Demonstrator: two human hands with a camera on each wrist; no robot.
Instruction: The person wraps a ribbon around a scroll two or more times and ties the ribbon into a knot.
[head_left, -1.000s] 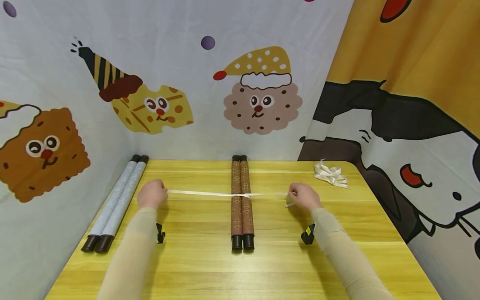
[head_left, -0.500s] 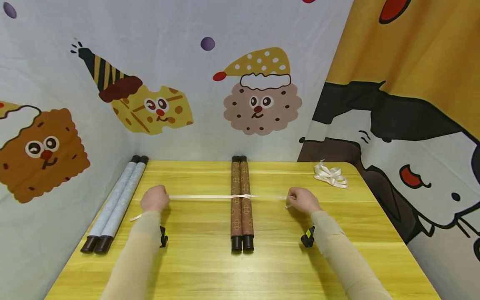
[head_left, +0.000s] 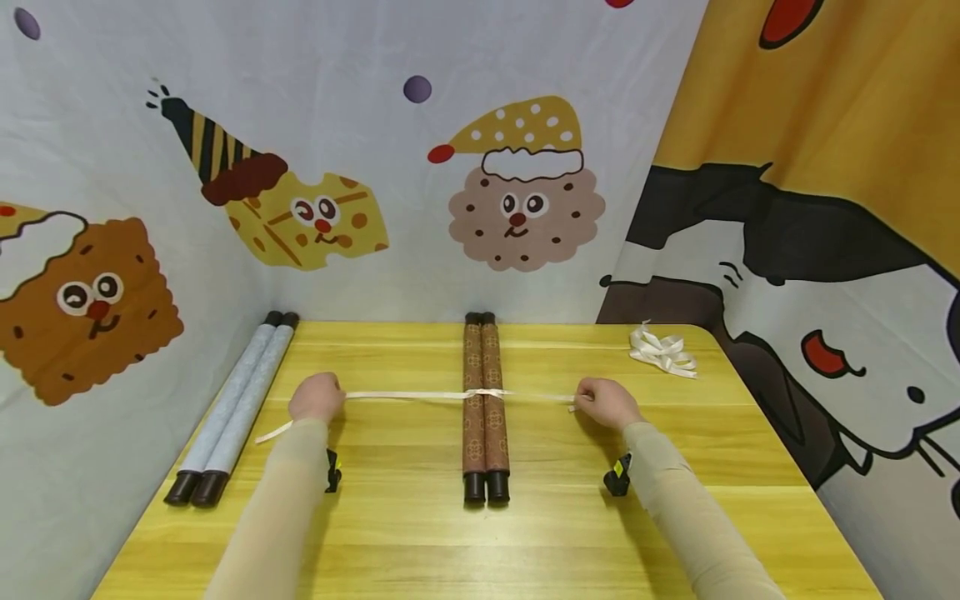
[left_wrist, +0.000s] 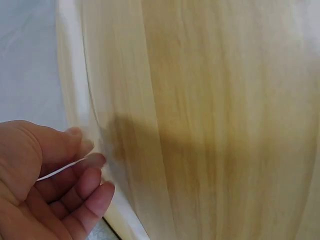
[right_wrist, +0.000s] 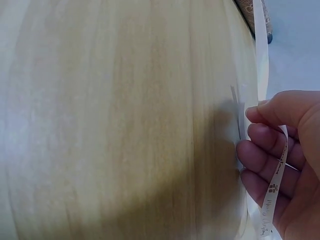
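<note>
Two brown patterned scroll rolls (head_left: pixel 473 433) with dark end caps lie side by side at mid-table. A thin white ribbon (head_left: pixel 405 395) wraps them, crossing in a knot on top, and runs taut out to both sides. My left hand (head_left: pixel 317 398) pinches its left length between thumb and forefinger, and a loose tail hangs behind the wrist. On the other side my right hand (head_left: pixel 609 403) pinches the right length. In the right wrist view the ribbon's printed tail (right_wrist: pixel 274 187) trails across the palm. The other fingers of both hands are curled.
Two pale blue scroll rolls (head_left: pixel 236 408) with dark ends lie slanted at the table's left side. A loose heap of white ribbon (head_left: pixel 662 350) lies at the back right of the wooden table (head_left: pixel 555 542). A cartoon-printed cloth (head_left: pixel 420 275) hangs behind it.
My left hand has shifted slightly right and nearer, and the ribbon tail behind its wrist has come into view. The knot looks snugger on the rolls. My right hand barely moves.
</note>
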